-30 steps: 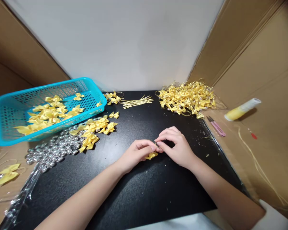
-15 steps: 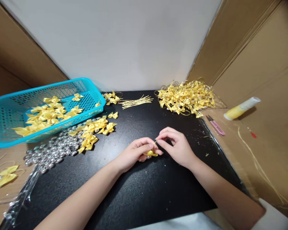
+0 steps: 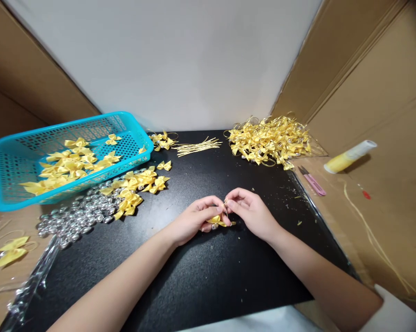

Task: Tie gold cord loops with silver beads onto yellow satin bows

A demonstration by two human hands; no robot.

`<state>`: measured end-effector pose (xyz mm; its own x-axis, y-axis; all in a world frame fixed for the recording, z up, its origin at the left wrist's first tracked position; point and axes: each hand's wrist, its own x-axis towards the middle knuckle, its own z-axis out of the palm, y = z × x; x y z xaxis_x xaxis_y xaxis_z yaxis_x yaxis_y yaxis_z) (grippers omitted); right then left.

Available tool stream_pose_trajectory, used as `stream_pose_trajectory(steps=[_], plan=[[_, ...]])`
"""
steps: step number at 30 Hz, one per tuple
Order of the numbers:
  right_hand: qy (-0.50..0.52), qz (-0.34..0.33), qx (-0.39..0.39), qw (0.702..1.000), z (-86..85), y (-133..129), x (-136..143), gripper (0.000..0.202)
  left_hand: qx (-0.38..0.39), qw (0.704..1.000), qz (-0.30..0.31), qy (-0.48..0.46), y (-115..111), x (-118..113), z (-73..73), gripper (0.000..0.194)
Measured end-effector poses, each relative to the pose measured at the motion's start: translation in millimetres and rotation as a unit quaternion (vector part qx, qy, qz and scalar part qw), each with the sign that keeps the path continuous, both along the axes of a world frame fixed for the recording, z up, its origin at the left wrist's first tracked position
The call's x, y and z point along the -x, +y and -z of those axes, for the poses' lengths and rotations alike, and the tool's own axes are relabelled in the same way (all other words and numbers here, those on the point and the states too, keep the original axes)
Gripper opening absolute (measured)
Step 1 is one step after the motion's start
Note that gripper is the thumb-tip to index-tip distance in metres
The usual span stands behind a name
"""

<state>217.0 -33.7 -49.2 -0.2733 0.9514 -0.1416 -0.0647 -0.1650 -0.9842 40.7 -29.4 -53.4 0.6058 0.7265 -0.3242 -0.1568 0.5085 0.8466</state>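
My left hand (image 3: 203,214) is closed just above the black tabletop, pinching a thin gold cord (image 3: 226,206) between thumb and forefinger. Below those fingers hangs a yellow ribbon bow (image 3: 216,221) with a small silvery bead (image 3: 214,226) at it, partly hidden by the hand. My right hand (image 3: 247,210) meets the left from the right side, its thumb and forefinger pinched on the same cord. Exactly how the cord loops between the fingertips is too small to tell.
A turquoise basket (image 3: 68,198) of yellow bows stands at the left, with silver beads (image 3: 80,214) and loose bows (image 3: 128,203) before it. Gold cord pieces (image 3: 199,146) lie at the back. Finished-looking bows (image 3: 270,138) are heaped back right, near pink thread snips (image 3: 312,180) and a cone-like spool (image 3: 349,157).
My right hand has shifted slightly down and left, closer against the left fingertips. More of the bow and bead shows under my left hand.
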Motion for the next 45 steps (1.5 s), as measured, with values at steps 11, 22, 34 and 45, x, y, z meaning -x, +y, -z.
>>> stream_pose_trajectory(steps=[11,22,34,45], plan=[[0.062,0.025,0.042,0.997,3.2,-0.2,3.2,0.028,-0.037,0.999,-0.006,0.03,-1.7,-1.8,-0.5,0.025],[0.111,0.023,0.093,0.989,1.0,-1.5,2.7,0.029,-0.068,0.996,-0.009,0.048,-3.1,-2.9,1.9,0.025],[0.143,0.008,0.14,0.98,-1.5,-0.7,1.4,0.029,-0.09,0.994,-0.018,0.063,-4.3,-3.5,4.2,0.026],[-0.01,0.023,0.048,0.999,-1.0,-0.2,-1.3,0.011,-0.105,0.991,-0.064,0.056,-8.3,-5.8,1.1,0.025]])
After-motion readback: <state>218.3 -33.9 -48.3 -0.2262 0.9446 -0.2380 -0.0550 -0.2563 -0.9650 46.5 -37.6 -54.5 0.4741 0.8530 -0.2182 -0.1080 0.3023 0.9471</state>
